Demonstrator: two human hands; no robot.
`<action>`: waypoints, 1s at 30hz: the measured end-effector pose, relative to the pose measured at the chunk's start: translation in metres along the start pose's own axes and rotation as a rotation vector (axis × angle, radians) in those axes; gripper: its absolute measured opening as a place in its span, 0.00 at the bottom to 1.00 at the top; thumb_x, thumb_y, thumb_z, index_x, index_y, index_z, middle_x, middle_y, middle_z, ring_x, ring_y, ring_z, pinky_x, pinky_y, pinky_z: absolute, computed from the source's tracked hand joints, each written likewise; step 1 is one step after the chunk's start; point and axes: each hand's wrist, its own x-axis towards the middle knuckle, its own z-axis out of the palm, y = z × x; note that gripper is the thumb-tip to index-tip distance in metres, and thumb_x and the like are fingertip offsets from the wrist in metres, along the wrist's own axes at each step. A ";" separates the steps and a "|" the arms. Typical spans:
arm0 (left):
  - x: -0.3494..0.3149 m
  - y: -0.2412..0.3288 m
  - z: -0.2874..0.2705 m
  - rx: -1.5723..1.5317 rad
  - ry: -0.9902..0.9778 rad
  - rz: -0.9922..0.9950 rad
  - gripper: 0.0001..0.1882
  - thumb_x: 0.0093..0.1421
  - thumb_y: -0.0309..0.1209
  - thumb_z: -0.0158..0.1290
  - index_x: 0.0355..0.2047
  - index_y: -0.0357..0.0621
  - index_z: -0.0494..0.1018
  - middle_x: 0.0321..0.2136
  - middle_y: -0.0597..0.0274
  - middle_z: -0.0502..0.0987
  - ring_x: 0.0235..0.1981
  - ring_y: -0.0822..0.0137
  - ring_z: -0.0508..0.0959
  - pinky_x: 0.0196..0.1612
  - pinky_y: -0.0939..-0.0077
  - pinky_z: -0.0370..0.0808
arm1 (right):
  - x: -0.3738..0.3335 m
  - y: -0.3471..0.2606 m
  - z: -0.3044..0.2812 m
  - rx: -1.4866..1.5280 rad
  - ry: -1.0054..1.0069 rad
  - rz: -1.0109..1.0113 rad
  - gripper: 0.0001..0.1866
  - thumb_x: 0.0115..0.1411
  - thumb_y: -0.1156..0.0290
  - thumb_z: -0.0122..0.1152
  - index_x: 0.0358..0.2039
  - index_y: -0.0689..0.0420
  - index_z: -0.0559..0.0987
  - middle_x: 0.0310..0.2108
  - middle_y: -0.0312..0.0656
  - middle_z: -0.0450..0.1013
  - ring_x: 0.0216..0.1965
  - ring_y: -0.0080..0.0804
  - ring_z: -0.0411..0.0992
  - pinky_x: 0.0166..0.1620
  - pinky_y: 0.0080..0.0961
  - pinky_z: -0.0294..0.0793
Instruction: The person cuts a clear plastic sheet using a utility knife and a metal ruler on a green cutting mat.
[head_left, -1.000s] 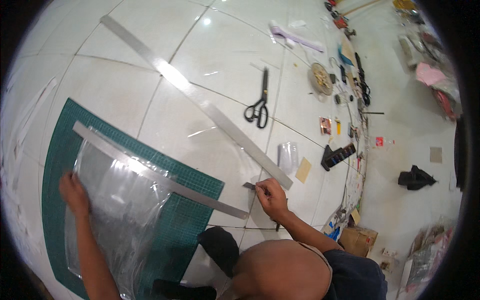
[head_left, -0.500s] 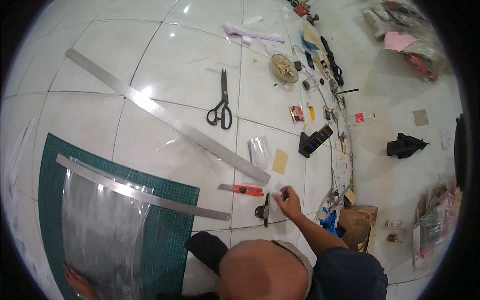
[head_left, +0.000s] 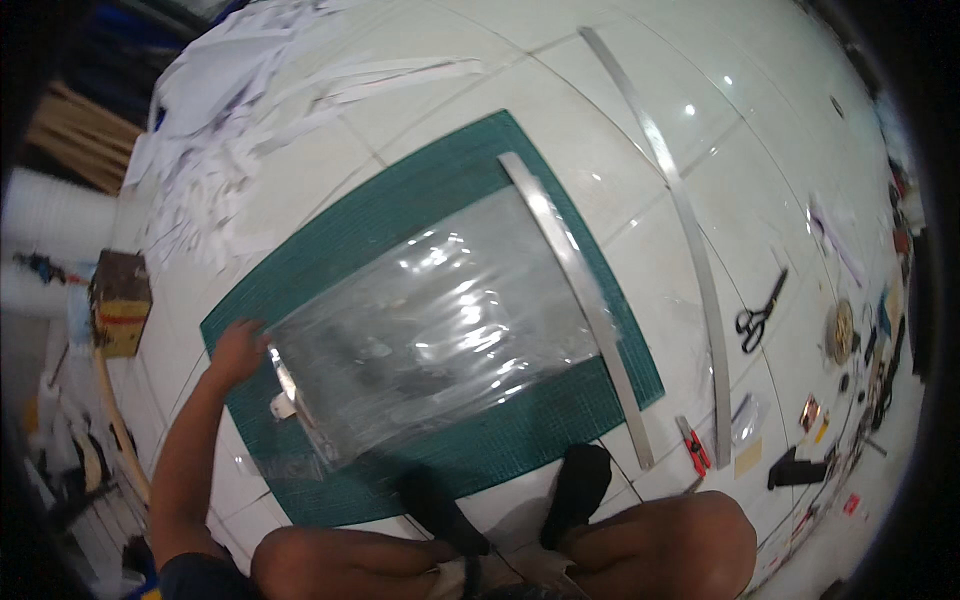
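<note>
My left hand [head_left: 240, 352] is at the upper left corner of a stack of clear plastic sheet [head_left: 420, 320], close to the mat's left edge. Its fingers look bent and are too blurred to show whether they grip the sheet. The plastic lies on a green cutting mat [head_left: 340, 215]. A shiny narrow strip [head_left: 284, 375] runs along the sheet's left edge, with a small pale piece [head_left: 284, 406] beside it. Across the sheet's right end lies a steel ruler [head_left: 570, 255]. My right hand is out of view.
A longer steel ruler [head_left: 690, 210], black scissors [head_left: 762, 312] and a red cutter [head_left: 694, 448] lie right of the mat. White scraps [head_left: 215, 130] spread at upper left. A box [head_left: 120, 302] stands far left. My feet [head_left: 578, 490] are at the mat's near edge.
The view has swung left, bringing the scraps and box into sight. My right hand, earlier beside a metal clip, has left the picture. My left hand is now at the sheet's far left corner.
</note>
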 end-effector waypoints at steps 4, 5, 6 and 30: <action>-0.008 0.007 0.047 -0.259 0.239 -0.052 0.25 0.65 0.38 0.54 0.60 0.47 0.70 0.61 0.43 0.68 0.61 0.44 0.69 0.65 0.50 0.63 | 0.034 -0.031 -0.020 0.166 0.184 0.178 0.25 0.63 0.51 0.58 0.53 0.55 0.69 0.42 0.43 0.71 0.45 0.35 0.72 0.48 0.34 0.73; -0.010 0.018 0.062 -0.330 0.303 -0.071 0.26 0.65 0.39 0.54 0.62 0.48 0.69 0.63 0.43 0.66 0.63 0.43 0.66 0.67 0.49 0.60 | 0.045 -0.041 -0.030 0.229 0.261 0.198 0.25 0.64 0.51 0.56 0.53 0.55 0.69 0.42 0.43 0.71 0.46 0.35 0.72 0.48 0.34 0.73; -0.007 0.025 0.071 -0.318 0.320 -0.017 0.26 0.65 0.40 0.54 0.63 0.50 0.69 0.64 0.43 0.64 0.65 0.42 0.64 0.68 0.49 0.58 | 0.059 -0.055 -0.036 0.317 0.340 0.204 0.25 0.64 0.51 0.55 0.54 0.55 0.69 0.42 0.43 0.71 0.46 0.35 0.72 0.48 0.34 0.73; 0.053 0.092 0.135 -0.576 0.767 -0.004 0.21 0.66 0.34 0.52 0.59 0.46 0.73 0.50 0.50 0.70 0.55 0.50 0.70 0.70 0.42 0.52 | -0.005 -0.767 0.325 -0.269 -0.494 -1.106 0.36 0.74 0.50 0.27 0.36 0.67 0.80 0.38 0.63 0.77 0.41 0.65 0.75 0.49 0.54 0.73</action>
